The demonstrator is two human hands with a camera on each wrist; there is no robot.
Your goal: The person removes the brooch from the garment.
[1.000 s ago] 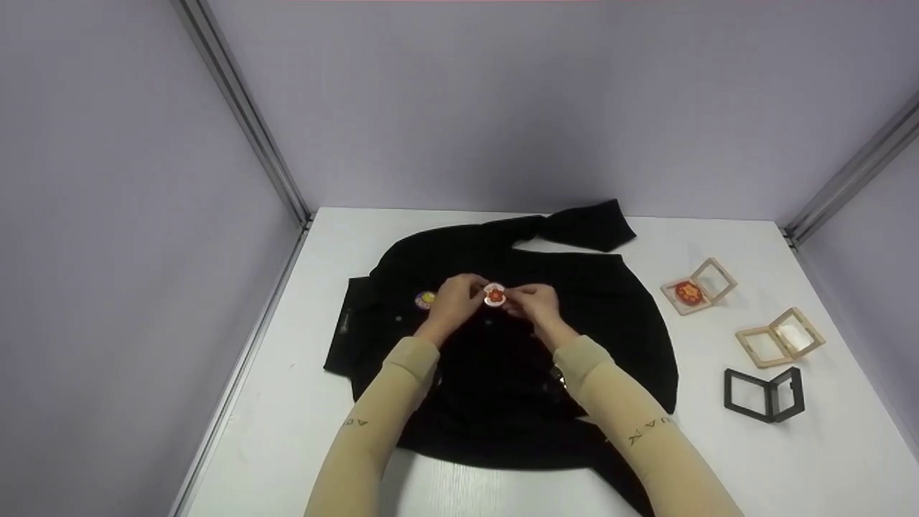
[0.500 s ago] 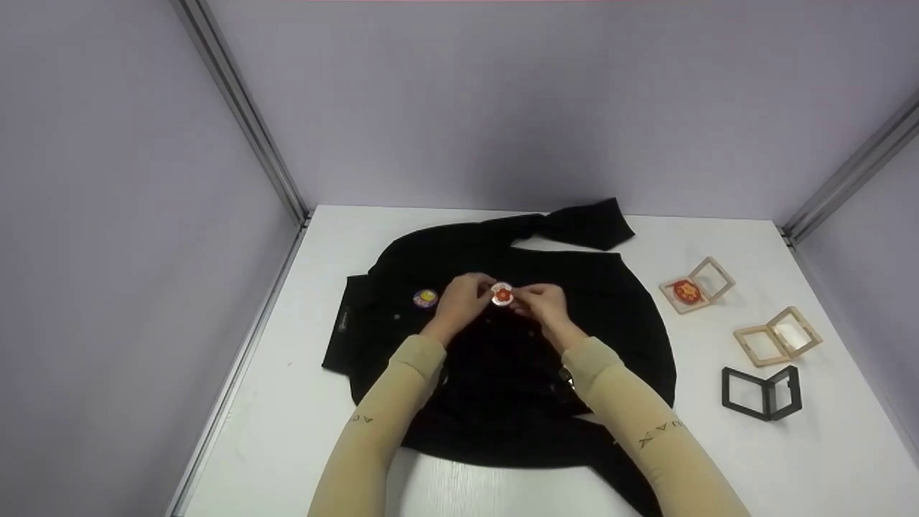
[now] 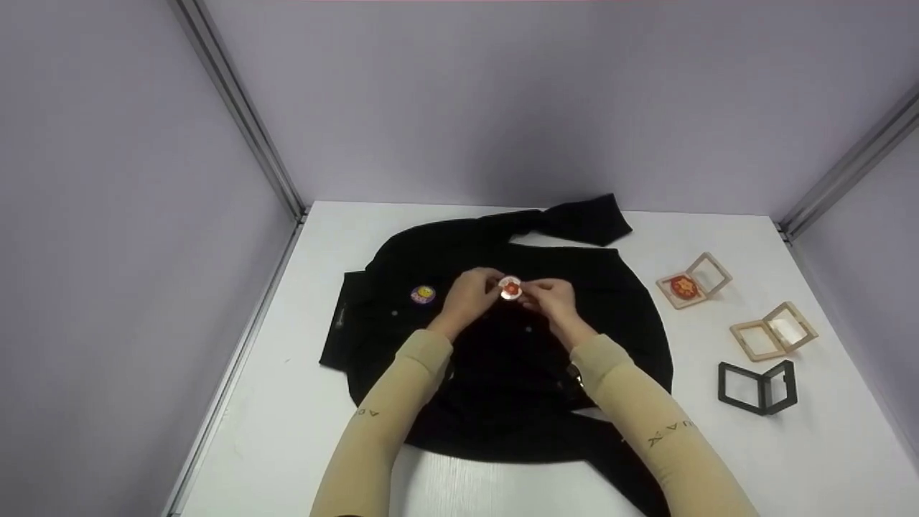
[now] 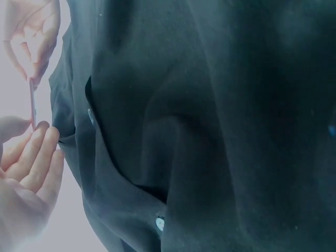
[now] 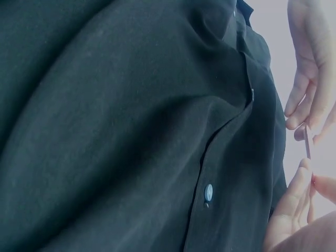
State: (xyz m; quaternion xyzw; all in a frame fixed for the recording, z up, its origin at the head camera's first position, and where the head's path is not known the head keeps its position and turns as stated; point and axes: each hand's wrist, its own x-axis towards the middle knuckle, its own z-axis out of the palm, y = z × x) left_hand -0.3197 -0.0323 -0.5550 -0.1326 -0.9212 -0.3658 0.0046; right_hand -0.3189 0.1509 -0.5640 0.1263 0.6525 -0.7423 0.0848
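Note:
Over the middle of a black buttoned shirt (image 3: 596, 301), both hands hold a round badge (image 3: 510, 288), white with a red flower on its face. My left hand (image 3: 468, 296) pinches its left edge; my right hand (image 3: 553, 300) pinches the opposite edge between thumb and fingers. The left wrist view shows the badge (image 4: 32, 102) edge-on as a thin disc, raised off the cloth. Edge-on again in the right wrist view, the badge (image 5: 308, 144) spans the two sets of fingertips. A purple badge (image 3: 423, 294) with a yellow middle lies on the shirt, left of the left hand.
On the white table (image 3: 273, 424), to the right, stands an open wooden case (image 3: 695, 281) with a red-and-yellow round piece inside. Nearer are another open wooden case (image 3: 774, 332) and an open black case (image 3: 758, 388). Grey walls (image 3: 459, 108) enclose the table.
Both hands have shifted slightly right across the shirt with the flower badge between them. The purple badge now shows fully, farther from the left hand.

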